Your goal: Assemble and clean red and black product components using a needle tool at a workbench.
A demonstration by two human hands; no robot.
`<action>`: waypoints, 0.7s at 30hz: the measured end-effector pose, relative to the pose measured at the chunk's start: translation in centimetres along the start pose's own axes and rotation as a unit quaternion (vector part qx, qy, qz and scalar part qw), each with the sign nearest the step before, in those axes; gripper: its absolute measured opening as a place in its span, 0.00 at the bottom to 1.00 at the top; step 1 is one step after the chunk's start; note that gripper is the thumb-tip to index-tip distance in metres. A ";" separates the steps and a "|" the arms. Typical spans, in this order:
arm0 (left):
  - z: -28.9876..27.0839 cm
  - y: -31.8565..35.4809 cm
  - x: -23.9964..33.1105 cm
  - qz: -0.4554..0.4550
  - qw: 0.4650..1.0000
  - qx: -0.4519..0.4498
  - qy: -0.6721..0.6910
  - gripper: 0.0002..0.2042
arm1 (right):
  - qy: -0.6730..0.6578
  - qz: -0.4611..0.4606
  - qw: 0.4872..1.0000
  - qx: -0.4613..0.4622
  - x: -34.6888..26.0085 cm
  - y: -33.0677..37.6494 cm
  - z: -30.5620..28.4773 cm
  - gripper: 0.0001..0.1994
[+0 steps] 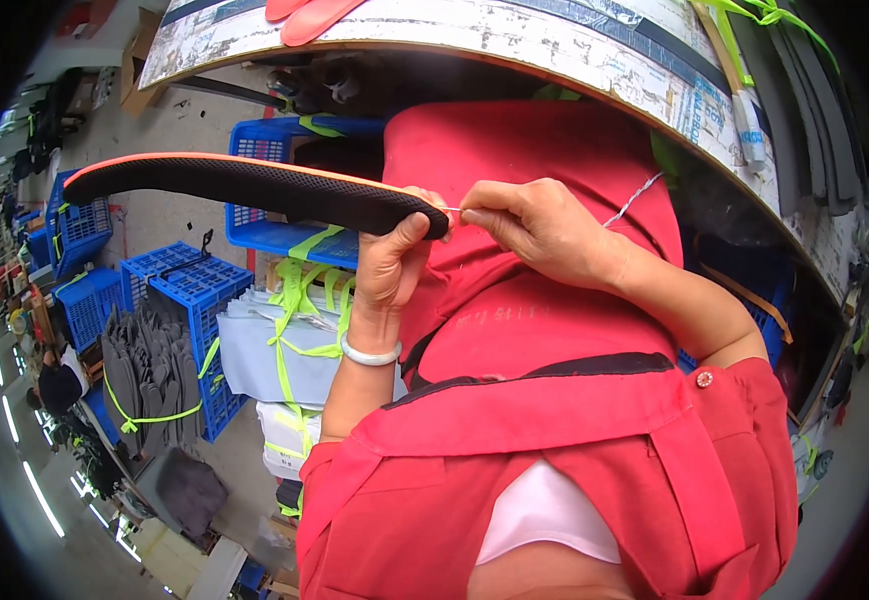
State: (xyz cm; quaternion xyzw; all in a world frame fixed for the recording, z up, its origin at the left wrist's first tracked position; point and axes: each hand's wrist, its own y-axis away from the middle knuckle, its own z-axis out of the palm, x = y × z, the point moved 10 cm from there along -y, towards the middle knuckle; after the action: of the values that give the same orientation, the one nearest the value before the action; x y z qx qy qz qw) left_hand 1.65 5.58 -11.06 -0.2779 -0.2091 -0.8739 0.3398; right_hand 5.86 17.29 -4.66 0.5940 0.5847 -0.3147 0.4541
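Note:
A shoe insole [255, 192], black mesh on one face with an orange edge, is held out to the left over my lap. My left hand [395, 258] grips it by its right end, thumb on the black mesh. At that end a thin pale strand [453, 209] runs across to my right hand [545, 228], whose thumb and forefinger pinch it. Whether the strand is a thread or a trimmed sliver is too small to tell. Below both hands lies a red apron [515, 330], with a twisted white cord [637, 196] at its right side.
A worn white workbench [475, 28] curves across the front, with red insoles [320, 18] on it and grey foam strips [805, 110] at its right. Blue crates [240, 232], grey bundled pieces [155, 370] and pale sheets tied with green strips [255, 350] stand at my left.

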 end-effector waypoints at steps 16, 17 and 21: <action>-0.5 0.3 -0.4 0.000 1.000 0.025 0.008 0.08 | -0.243 0.031 0.964 -0.099 2.7 -1.0 2.2 0.13; -0.8 0.3 -0.3 0.000 1.000 0.026 0.009 0.08 | -0.243 0.032 0.964 -0.099 2.7 -1.1 1.6 0.13; -1.5 0.4 -0.2 -0.002 0.999 0.043 0.009 0.11 | -0.148 0.075 0.986 -0.032 3.6 -0.7 0.1 0.12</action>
State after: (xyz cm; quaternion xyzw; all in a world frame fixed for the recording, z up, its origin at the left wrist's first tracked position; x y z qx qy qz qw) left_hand 1.51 4.59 -12.29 -0.2545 -0.2438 -0.8674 0.3514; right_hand 5.66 18.61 -8.08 0.5684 0.4744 -0.3454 0.5767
